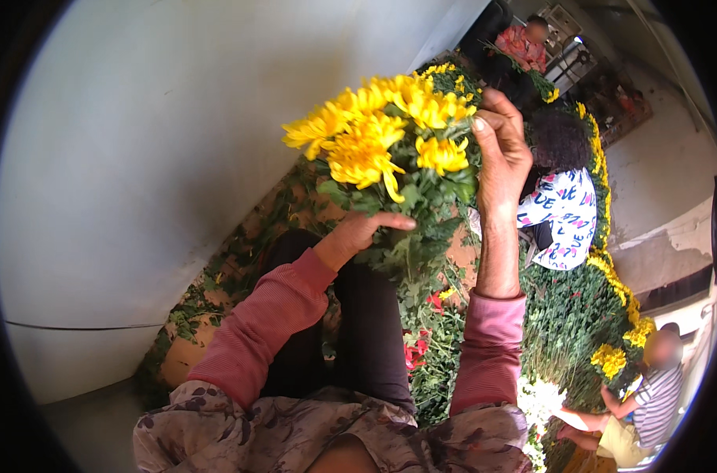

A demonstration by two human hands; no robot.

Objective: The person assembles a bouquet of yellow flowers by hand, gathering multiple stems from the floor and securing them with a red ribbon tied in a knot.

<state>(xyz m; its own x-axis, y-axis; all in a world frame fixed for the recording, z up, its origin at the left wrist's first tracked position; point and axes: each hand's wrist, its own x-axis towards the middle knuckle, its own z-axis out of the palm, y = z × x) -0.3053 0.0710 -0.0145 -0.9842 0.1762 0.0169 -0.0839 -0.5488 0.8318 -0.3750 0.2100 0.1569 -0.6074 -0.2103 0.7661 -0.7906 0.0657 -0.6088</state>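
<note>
A bunch of yellow chrysanthemums (pixel 364 142) with green leaves is upright in front of me. My left hand (pixel 361 233) grips it from below, its thumb lying across the leaves under the blooms and its fingers hidden behind. At the bunch's right edge, my right hand (pixel 503 148) has thumb and forefinger pinched together at a flower head; whether a petal or stem is between them cannot be told. Leafy stems (pixel 411 254) hang down from the bunch above my knees.
A pale wall (pixel 157 148) rises on the left. Cut leaves (pixel 216 284) litter the floor. Piled chrysanthemum stems (pixel 571 307) with yellow heads line the right side. A person in a printed white top (pixel 562 219) sits close on the right; two other people handle flowers farther off.
</note>
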